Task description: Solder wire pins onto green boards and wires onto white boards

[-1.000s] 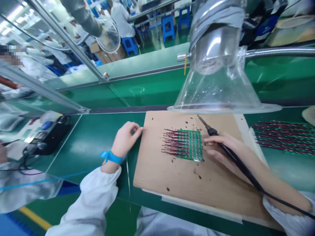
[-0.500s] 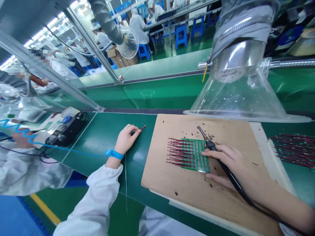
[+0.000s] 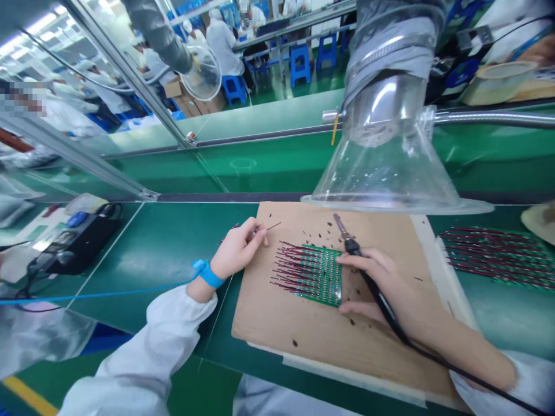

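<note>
My left hand (image 3: 240, 245), with a blue wrist strap (image 3: 210, 273), is closed in a pinch on a thin solder wire (image 3: 274, 225). The wire's short end points right over the brown board's left edge. My right hand (image 3: 385, 283) grips a black-handled soldering iron (image 3: 353, 248), its tip up and to the left. Fingers of that hand also touch the right edge of a green circuit board (image 3: 323, 274). Dark red wires (image 3: 288, 268) stick out from the circuit board's left side. Behind my left hand a small dark red piece (image 3: 236, 226) is mostly hidden.
Brown cardboard (image 3: 269, 323) with dark specks lies under the circuit board. A clear fume hood (image 3: 385, 173) hangs above its far edge. More wired boards (image 3: 498, 254) lie at right. A black soldering station (image 3: 78, 237) stands at left. Co-workers sit beyond.
My left hand has moved right, from the green table to the cardboard's edge, with the wire end now sticking out. The view has turned right. My right hand still holds the iron by the circuit board.
</note>
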{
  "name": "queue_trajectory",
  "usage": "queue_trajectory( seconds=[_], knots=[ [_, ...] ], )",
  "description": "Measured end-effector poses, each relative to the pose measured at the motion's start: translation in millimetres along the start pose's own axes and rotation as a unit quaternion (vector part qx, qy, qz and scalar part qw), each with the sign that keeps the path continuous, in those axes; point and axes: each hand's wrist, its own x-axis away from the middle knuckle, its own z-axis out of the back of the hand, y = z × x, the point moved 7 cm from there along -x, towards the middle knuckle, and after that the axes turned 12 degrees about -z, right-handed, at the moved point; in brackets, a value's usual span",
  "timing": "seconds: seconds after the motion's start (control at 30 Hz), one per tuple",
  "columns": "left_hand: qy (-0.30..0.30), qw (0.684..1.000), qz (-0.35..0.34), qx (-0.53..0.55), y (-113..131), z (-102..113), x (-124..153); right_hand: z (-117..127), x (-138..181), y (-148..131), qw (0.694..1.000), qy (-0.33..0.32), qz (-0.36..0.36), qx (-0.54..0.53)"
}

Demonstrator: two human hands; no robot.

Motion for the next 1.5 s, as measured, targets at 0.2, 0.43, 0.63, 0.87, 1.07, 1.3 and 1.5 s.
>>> queue_trajectory(
  seconds=[0.2,0.43,0.63,0.87,1.07,1.3,1.5],
  knots=[
    [-0.105,0.986,-0.131,0.021,36.7,-44.9,-45.8,1.6,-2.9,-13.1,0.999,-0.042,-0.005,0.008],
    [-0.099,0.986,-0.137,0.006,28.3,-63.4,-63.4,18.6,-5.2,-0.6,0.992,0.040,-0.060,-0.105],
    [-0.112,0.979,-0.164,-0.034,37.8,-64.7,-58.8,28.8,-16.3,10.1,0.967,0.062,-0.168,-0.183],
    [-0.095,0.973,-0.198,-0.063,71.8,-52.7,-53.1,33.9,-17.1,10.7,0.935,0.127,-0.210,-0.257],
    [-0.159,0.967,-0.198,-0.033,61.0,-84.6,-47.9,38.9,2.9,33.6,0.919,0.193,-0.234,-0.253],
    [-0.137,0.968,-0.200,-0.058,55.9,-83.7,-45.9,40.6,10.7,41.0,0.928,0.180,-0.231,-0.231],
    [-0.139,0.969,-0.194,-0.067,55.2,-84.4,-44.9,41.9,11.7,35.1,0.944,0.159,-0.208,-0.203]
  ],
)
